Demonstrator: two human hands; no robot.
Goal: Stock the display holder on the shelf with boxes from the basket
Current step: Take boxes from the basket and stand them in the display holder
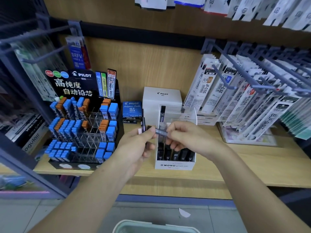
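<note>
Your left hand [139, 143] and right hand [183, 140] both pinch one lead case [161, 132] — a fumbled handover could drop it off the shelf's [252, 167] front edge.

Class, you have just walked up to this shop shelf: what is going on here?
A person is stocking the white MONO display holder on the wooden shelf. Just above it, the left hand and the right hand each pinch an end of one slim dark lead box. The left hand also grips a spare box. The holder's front row already has dark boxes. The basket shows at the bottom edge.
</note>
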